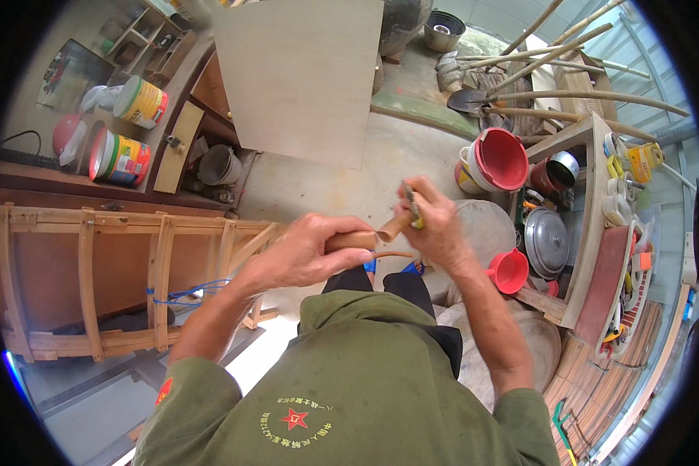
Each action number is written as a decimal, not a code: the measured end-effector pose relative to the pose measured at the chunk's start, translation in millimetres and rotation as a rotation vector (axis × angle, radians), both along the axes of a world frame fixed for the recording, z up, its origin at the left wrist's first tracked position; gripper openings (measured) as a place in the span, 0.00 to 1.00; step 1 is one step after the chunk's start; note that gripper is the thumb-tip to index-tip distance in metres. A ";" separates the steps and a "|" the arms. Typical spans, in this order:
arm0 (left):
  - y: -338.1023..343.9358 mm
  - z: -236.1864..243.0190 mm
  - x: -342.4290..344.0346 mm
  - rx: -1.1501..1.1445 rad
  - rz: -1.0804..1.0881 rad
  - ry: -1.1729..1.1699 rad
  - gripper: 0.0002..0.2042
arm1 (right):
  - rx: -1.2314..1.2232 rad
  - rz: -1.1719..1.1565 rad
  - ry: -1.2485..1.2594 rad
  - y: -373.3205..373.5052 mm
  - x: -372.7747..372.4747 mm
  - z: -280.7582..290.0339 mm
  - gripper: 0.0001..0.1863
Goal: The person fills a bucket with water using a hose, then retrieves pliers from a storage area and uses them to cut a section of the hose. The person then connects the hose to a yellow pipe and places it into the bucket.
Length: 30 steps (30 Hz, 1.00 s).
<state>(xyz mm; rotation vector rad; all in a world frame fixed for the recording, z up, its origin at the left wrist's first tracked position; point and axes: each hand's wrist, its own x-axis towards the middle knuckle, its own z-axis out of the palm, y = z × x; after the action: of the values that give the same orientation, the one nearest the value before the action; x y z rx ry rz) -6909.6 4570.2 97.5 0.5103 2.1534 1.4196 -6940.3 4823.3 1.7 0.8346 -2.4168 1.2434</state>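
Observation:
My left hand (307,247) is closed around a short brown tube (351,241), perhaps bamboo or cardboard. Its end points toward my right hand (440,225), which grips a second brown tube piece (396,226), slanting down to the left. The two ends nearly meet; whether they touch I cannot tell. A narrow dark tool with a yellow part (418,223) also sits in my right hand, mostly hidden by the fingers. Just below the tubes, a thin curved brown strip (394,254) sticks out from near my left fingertips.
A slatted wooden frame (89,283) stands on the left, beside a cabinet holding colourful tubs (124,161). Ahead is a pale board (295,78). On the right are a red basin (501,159), a red dipper (509,271), a lidded pot (547,242) and long-handled tools (551,97).

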 end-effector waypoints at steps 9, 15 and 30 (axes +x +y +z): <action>-83.7 1.3 11.8 -0.248 0.226 0.220 0.07 | 0.365 -0.343 -0.116 186.7 -3.8 -38.5 0.08; -73.2 -56.4 -2.3 -0.100 0.420 -0.155 0.12 | -0.214 -0.468 -0.455 151.1 -3.3 24.0 0.11; 114.6 -86.6 19.8 0.171 0.214 -0.252 0.15 | -1.137 -0.124 -0.820 24.9 55.2 31.5 0.17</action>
<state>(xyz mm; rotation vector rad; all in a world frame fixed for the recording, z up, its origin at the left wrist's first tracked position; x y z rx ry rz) -6889.8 4684.8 10.8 0.1514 1.9396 1.6951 -6885.1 4848.2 33.2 -0.2157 -1.5592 2.7813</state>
